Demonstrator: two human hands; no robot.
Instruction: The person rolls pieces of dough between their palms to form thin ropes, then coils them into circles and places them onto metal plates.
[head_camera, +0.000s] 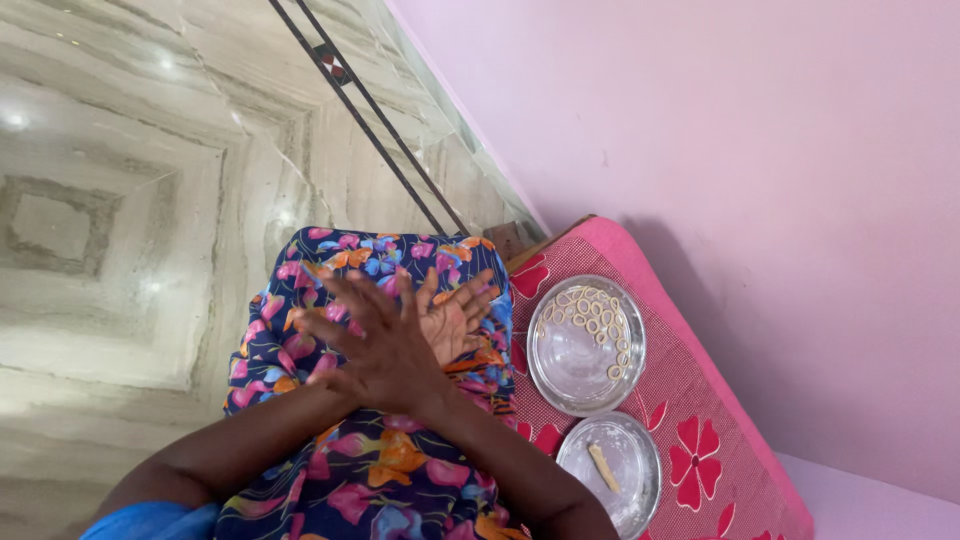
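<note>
My hands lie crossed over my lap on a flowered dress (370, 480). My left hand (458, 318) is palm up with the fingers spread. My right hand (375, 345) presses flat on top of it, palm down, fingers apart. Whatever may lie between the palms is hidden. To the right stands a round steel plate (570, 375) with several small pale dough rings (597, 315) along its far side. Nearer to me, a second steel plate (632, 492) holds one short pale dough stick (602, 467).
Both plates rest on a red and pink flowered mattress (705, 420) that runs along a pink wall (750, 150). A glossy marble floor (130, 200) with a dark inlaid stripe spreads out on the left.
</note>
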